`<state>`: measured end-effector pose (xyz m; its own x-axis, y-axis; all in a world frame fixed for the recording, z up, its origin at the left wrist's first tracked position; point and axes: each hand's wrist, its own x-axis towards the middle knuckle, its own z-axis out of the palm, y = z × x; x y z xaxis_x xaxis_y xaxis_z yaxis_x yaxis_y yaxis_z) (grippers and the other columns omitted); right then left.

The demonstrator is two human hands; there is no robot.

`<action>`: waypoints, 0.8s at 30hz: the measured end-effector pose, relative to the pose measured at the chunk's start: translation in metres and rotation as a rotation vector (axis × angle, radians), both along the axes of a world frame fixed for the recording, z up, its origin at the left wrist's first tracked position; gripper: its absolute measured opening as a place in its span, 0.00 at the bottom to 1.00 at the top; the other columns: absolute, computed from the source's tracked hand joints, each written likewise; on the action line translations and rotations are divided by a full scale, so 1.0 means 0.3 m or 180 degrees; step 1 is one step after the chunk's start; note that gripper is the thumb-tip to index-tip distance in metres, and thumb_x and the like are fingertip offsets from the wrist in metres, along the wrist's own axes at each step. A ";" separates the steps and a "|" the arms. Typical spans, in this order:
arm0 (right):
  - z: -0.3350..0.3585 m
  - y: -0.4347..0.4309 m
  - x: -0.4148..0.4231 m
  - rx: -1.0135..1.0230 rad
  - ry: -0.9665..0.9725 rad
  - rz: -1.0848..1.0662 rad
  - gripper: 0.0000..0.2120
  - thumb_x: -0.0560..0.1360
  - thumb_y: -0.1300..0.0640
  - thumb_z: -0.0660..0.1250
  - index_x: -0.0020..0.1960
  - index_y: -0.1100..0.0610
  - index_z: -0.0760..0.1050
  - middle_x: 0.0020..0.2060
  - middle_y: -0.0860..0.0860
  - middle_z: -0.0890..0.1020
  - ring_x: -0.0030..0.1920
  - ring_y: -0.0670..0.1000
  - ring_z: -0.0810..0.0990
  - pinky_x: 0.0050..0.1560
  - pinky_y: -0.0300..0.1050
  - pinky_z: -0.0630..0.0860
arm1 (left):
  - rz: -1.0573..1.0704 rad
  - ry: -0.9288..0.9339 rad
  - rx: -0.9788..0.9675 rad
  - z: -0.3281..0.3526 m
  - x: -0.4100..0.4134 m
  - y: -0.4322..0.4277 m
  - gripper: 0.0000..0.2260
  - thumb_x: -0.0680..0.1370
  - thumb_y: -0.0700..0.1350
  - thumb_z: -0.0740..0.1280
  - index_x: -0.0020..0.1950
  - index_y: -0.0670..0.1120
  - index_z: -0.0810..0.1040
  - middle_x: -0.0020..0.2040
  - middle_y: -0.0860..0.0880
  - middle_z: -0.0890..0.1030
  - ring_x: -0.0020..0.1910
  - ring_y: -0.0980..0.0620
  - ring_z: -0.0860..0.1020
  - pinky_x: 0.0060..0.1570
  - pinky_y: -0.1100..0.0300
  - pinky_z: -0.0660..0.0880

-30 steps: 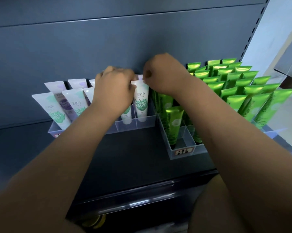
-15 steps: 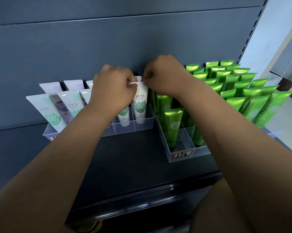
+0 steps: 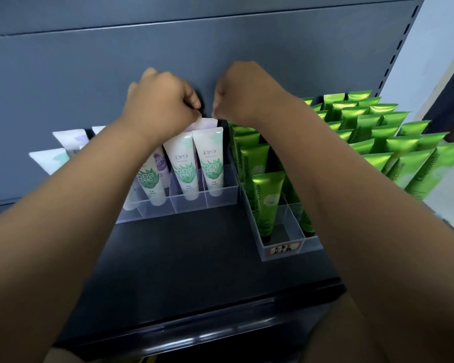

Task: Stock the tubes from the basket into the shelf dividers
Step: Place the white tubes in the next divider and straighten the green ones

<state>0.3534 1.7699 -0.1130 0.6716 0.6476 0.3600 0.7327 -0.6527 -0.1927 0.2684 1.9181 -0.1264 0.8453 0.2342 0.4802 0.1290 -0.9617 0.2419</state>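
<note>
Left hand (image 3: 165,100), right hand (image 3: 244,93) curled — pinching tube (image 3: 206,124).

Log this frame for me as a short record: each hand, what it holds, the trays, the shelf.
left hand: pinches the top edge of a white-and-lilac plastic tube
right hand: pinches the same edge at its other corner
tube position: upright, behind white plastic tubes with green leaf print
left tray: clear plastic divider tray, white tubes standing cap-down
right tray: clear labelled plastic tray, holding shiny green plastic tubes
surface: dark shelf board
basket: not in view
</note>
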 end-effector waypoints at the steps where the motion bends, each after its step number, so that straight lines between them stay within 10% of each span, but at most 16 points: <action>1: -0.001 0.009 0.001 -0.0064 -0.0010 -0.0030 0.06 0.72 0.55 0.71 0.47 0.54 0.83 0.43 0.52 0.82 0.49 0.57 0.82 0.51 0.48 0.80 | 0.0022 0.0100 0.0024 0.007 0.003 0.004 0.07 0.73 0.48 0.74 0.49 0.57 0.86 0.38 0.61 0.77 0.64 0.43 0.72 0.64 0.47 0.71; 24: -0.050 0.022 0.048 0.0024 -0.0011 0.0025 0.07 0.73 0.60 0.67 0.49 0.57 0.82 0.48 0.55 0.84 0.52 0.59 0.83 0.56 0.52 0.81 | 0.0128 0.0163 0.0906 0.005 0.047 0.010 0.04 0.75 0.48 0.69 0.44 0.51 0.84 0.40 0.52 0.83 0.56 0.45 0.75 0.60 0.45 0.60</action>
